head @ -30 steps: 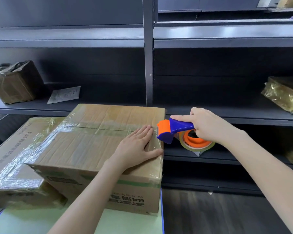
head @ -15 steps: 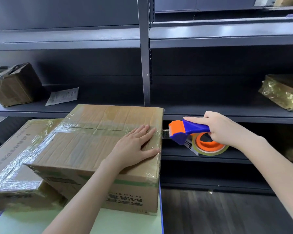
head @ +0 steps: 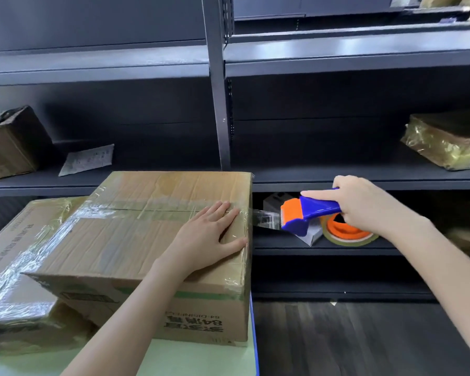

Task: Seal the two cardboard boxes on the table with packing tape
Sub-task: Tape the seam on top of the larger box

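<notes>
The left hand (head: 206,234) lies flat, palm down, fingers straight and thumb spread. The right hand (head: 364,204) grips the tape dispenser (head: 310,210), index finger stretched along it.

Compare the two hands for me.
The left hand lies flat, fingers straight, on the cardboard box; the right hand curls round the tape dispenser. The left is over the box top; the right is past its right edge, with clear tape stretched from edge to dispenser. Both are bare.

Right of the box (head: 125,245) was open floor (head: 350,337), plenty of room there. A stretched tape strip (head: 265,219) bridged the gap to the dispenser (head: 310,210); the 2nd box (head: 14,248) crowded the left, shelves (head: 337,183) blocked behind.
</notes>
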`<state>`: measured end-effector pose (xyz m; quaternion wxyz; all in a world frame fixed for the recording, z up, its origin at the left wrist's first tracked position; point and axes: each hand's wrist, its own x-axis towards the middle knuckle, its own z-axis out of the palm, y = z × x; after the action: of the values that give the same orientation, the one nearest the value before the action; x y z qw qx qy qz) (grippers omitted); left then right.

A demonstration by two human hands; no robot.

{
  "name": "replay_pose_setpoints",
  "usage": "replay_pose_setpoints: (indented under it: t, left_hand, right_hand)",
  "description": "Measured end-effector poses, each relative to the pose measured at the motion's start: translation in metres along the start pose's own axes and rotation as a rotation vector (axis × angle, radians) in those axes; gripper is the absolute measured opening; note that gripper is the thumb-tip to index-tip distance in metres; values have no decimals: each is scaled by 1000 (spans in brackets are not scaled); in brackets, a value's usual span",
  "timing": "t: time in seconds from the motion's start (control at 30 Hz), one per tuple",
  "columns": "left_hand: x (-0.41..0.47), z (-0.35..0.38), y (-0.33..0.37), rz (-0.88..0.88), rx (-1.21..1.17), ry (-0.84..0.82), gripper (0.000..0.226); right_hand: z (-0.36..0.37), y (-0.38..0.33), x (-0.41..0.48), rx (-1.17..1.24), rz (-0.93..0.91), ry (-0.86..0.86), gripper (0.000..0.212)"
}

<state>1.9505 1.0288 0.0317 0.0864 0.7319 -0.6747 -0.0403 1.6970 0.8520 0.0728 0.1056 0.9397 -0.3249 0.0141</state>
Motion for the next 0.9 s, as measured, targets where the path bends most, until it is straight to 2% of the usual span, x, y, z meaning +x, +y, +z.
replay_pose_setpoints:
  t: [0.1, 0.3, 0.57, 0.9]
  left_hand:
    - [6, -1, 12, 67, 21, 43, 73]
    - [15, 3, 21, 157, -88, 13, 52]
    - [16, 8, 22, 155, -73, 41, 50]
    - [17, 6, 26, 151, -61, 19, 48]
  right_hand:
    - [14, -18, 3, -14, -4, -38, 71]
    - [24, -38, 18, -73, -91, -72, 64]
    - [13, -66, 41, -82, -184, -45, 53]
    - [0, -67, 53, -179, -219, -89, 46]
